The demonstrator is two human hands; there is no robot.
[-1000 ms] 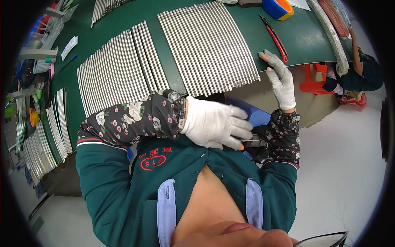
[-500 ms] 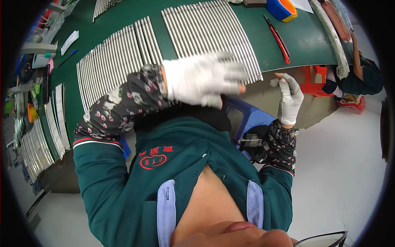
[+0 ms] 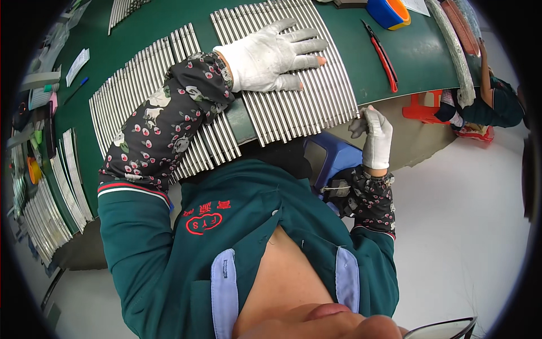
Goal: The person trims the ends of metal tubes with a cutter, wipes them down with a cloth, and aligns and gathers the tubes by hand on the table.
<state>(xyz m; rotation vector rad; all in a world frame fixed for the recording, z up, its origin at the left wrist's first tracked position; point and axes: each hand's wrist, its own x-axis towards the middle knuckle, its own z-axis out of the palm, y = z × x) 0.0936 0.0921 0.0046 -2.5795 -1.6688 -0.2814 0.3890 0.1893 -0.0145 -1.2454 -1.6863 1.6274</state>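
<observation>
My left hand (image 3: 276, 57), in a white glove with bare fingertips showing, lies flat with fingers spread on a row of thin silvery metal rods (image 3: 282, 116). The rods lie side by side on the green tabletop, their near ends at its front edge. My right hand (image 3: 377, 138), gloved too, is at the table edge by the rightmost rod's near end. Its fingers are bent inward; whether anything is between them is hidden. A second row of metal rods (image 3: 127, 99) lies to the left, partly covered by my left forearm in its flowered sleeve.
Red-handled pliers (image 3: 384, 59) and a blue-and-orange ring-shaped holder (image 3: 388, 13) lie right of the rods. More rods (image 3: 48, 217) rest at far left, near a blue pen (image 3: 84, 81) and paper (image 3: 77, 66). Below stands a blue stool (image 3: 333, 158). Another person (image 3: 499, 104) is at far right.
My left hand has moved away from me, from the rods' near ends up onto their middle, fingers spread. The right hand has moved left and slightly down to the rightmost rod's end.
</observation>
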